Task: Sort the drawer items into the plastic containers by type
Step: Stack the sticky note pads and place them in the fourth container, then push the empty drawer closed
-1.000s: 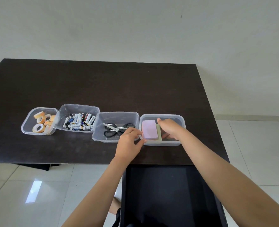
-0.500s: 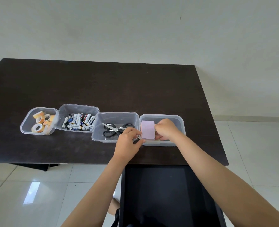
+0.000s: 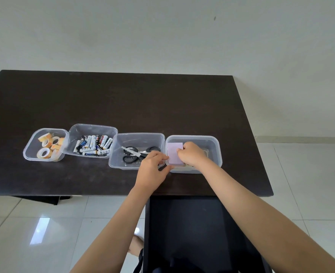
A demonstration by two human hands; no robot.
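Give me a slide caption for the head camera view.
Right hand setting a pink notepad into the last of four sorted containers, left hand steadying it.

- Four plastic containers in a row along the near part of the table (image 3: 123,99), running left to right.
- Leftmost container (image 3: 31,148): tape rolls (image 3: 48,147) inside.
- Second container (image 3: 92,128): batteries (image 3: 93,144) inside; touching the leftmost one.
- Third container (image 3: 139,135): scissors (image 3: 137,153) inside.
- Rightmost container (image 3: 215,146): paper pad (image 3: 173,153) at its left side.
- Left hand (image 3: 153,170) at the near edge between third and rightmost containers.
- Right hand (image 3: 191,154) inside the rightmost container, on the pad's right edge.
- Open drawer (image 3: 192,229) below the table's near edge, in front of the rightmost container.
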